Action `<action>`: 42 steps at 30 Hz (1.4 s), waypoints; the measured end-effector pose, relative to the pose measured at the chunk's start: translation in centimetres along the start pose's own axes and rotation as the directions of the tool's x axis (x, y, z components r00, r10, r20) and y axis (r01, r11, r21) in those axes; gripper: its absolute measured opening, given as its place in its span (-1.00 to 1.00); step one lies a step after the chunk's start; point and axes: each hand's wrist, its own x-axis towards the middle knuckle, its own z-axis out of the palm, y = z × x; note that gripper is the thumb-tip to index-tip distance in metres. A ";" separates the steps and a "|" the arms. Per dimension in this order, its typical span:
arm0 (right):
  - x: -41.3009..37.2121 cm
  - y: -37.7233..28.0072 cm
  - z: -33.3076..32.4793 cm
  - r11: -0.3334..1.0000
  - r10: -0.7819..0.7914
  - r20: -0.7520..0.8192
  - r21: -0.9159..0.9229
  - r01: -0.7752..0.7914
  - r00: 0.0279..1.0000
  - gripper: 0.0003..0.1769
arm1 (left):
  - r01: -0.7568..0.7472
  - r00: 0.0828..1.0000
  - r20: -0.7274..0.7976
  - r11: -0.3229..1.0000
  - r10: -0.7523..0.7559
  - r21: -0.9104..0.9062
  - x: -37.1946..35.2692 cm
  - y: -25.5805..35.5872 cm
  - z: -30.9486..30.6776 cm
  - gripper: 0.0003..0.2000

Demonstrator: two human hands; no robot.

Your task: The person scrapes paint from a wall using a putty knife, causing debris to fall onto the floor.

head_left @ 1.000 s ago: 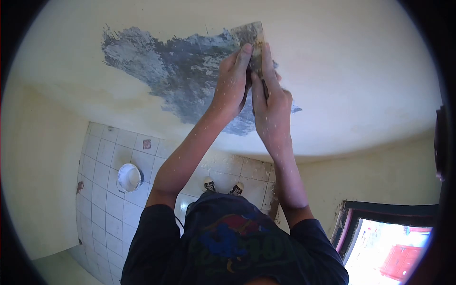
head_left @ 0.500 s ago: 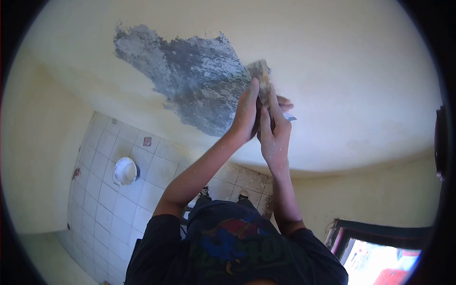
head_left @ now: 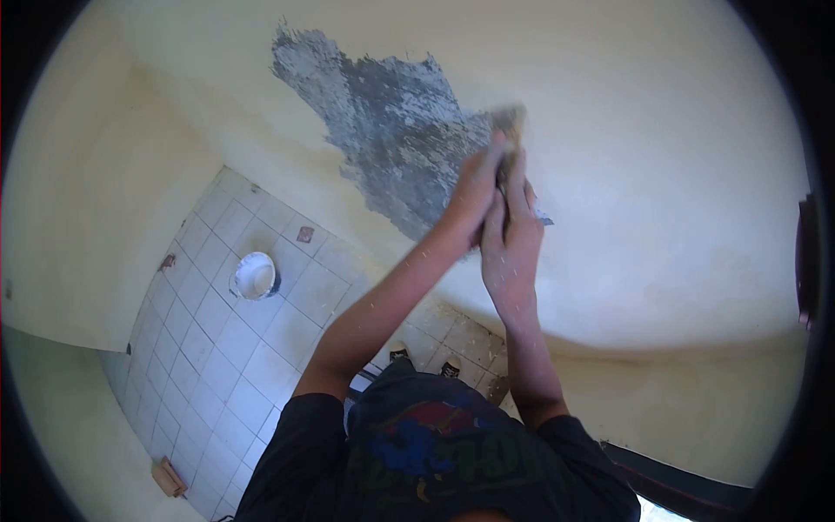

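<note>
A scraper (head_left: 508, 120), its broad flat blade smeared with old paint or dust and blurred by motion, meets the wall at the right edge of a bare grey patch (head_left: 404, 122). My left hand (head_left: 474, 193) is closed around it, the thumb lying along the blade's base. Just below and to the right, my right hand (head_left: 513, 239) is also closed on the scraper. Most of its handle is hidden by my fingers. Pale flakes dot both forearms.
Cream-painted wall (head_left: 644, 157) surrounds the patch. On the tiled floor (head_left: 230, 322) stands a white bucket (head_left: 257, 277) with whitish residue inside. A brown block-like object (head_left: 169, 478) lies at lower left. A dark frame (head_left: 678, 474) borders a bright opening at lower right.
Both hands and the scraper have shifted slightly right in view. My view has turned, so the patch and bucket also appear farther right; the brown block has come into sight.
</note>
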 end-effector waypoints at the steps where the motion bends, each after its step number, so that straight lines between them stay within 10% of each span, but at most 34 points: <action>1: -1.0 0.7 0.1 0.999 0.032 -0.065 -0.020 -0.034 0.997 -0.41 | 0.039 0.999 0.013 0.999 -0.039 0.002 0.0 -1.5 -0.2 -0.55; 13: -0.4 -2.3 0.5 0.967 0.167 -0.106 -0.178 -0.184 0.980 -0.48 | 0.040 0.992 0.124 0.998 -0.035 -0.039 0.1 0.2 -0.8 -0.57; 20: -1.0 -2.6 0.8 0.961 -0.007 -0.155 -0.273 -0.036 0.988 -0.48 | 0.117 0.990 0.083 0.991 -0.112 -0.063 0.3 0.4 -1.0 -0.55; 22: -0.2 -3.7 0.7 0.955 0.257 -0.057 -0.137 -0.262 0.965 -0.48 | 0.054 0.988 0.147 0.997 -0.047 -0.048 0.2 0.3 -1.2 -0.54; 27: -1.5 -1.4 1.1 0.977 -0.070 -0.208 -0.211 0.025 0.976 -0.50 | 0.013 0.995 0.102 0.999 -0.010 -0.033 -1.8 -0.2 -0.4 -0.50; 32: 0.3 -2.6 0.6 0.975 0.192 -0.058 -0.100 -0.197 0.980 -0.45 | -0.109 0.991 0.070 0.990 0.115 -0.085 1.5 -0.2 -0.9 -0.52; 42: -0.5 -2.1 1.7 0.979 0.080 -0.161 -0.173 -0.108 0.984 -0.50 | -0.014 0.997 0.076 0.999 0.017 -0.041 0.8 -0.2 -1.7 -0.51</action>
